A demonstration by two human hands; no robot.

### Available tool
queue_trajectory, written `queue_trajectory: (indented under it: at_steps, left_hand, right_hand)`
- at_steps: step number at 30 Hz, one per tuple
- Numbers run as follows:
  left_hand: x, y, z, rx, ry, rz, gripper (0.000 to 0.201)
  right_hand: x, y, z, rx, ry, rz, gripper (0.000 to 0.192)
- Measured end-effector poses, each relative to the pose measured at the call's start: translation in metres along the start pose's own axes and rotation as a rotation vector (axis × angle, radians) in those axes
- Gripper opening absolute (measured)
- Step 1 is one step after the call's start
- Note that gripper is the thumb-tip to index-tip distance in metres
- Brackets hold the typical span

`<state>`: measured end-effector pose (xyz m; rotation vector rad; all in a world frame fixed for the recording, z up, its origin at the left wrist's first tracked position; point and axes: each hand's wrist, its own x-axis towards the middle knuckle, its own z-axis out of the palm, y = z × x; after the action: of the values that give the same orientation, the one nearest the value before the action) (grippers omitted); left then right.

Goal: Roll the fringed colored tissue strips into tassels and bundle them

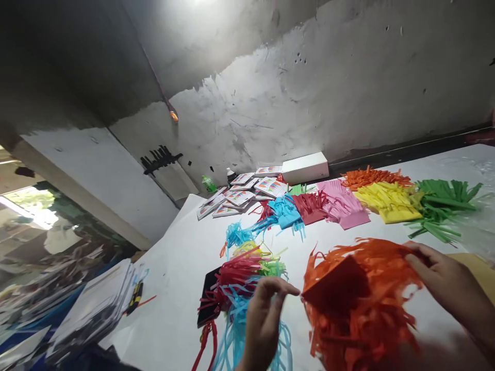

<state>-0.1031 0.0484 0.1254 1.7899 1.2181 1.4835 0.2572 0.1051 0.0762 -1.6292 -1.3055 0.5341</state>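
Observation:
A large bundle of orange fringed tissue paper [348,288] is spread over the front right of the white table, its flat uncut part folded up. My right hand [433,268] grips its upper right side, thumb and fingers closed on the strips. At the bundle's left corner, the closed fingertips of my left hand [268,314] meet the paper edge. Just behind and under my left hand lie light blue paper strips [235,330] and a dark red fringe [240,270]. A black flat object [209,296], perhaps a phone, is partly covered by the red strips.
Fringed paper bundles lie in a row farther back: blue [286,211], pink [344,206], yellow [390,201] and green [444,201]. Behind them are printed packets [240,197] and a white box [305,167]. A yellow-black cutter [135,298] rests near the left edge beside stacked papers [91,301].

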Motion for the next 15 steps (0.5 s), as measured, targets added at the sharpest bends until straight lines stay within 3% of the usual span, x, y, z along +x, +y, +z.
queue_trajectory:
  at_steps: [3, 5, 9, 12, 15]
  left_hand:
    - [0.023, 0.001, -0.014, -0.073, 0.091, -0.080, 0.021]
    - [0.031, -0.003, -0.005, -0.041, -0.038, -0.043, 0.020]
    - [0.035, -0.027, 0.049, 0.238, -0.425, 0.122, 0.033]
    - [0.046, -0.056, 0.095, 0.440, -0.514, 0.261, 0.048]
    - [0.066, -0.078, 0.125, 0.515, -0.556, 0.334, 0.028]
  right_hand:
    - [0.006, 0.018, -0.005, 0.092, -0.042, 0.090, 0.038]
    - [0.004, 0.024, 0.002, 0.164, -0.098, 0.104, 0.035]
    - [-0.005, 0.026, 0.022, 0.228, -0.145, 0.082, 0.033]
    - [-0.013, 0.020, 0.028, 0.224, -0.131, 0.069, 0.036]
    - [-0.019, 0.015, 0.023, 0.206, -0.106, 0.049, 0.039]
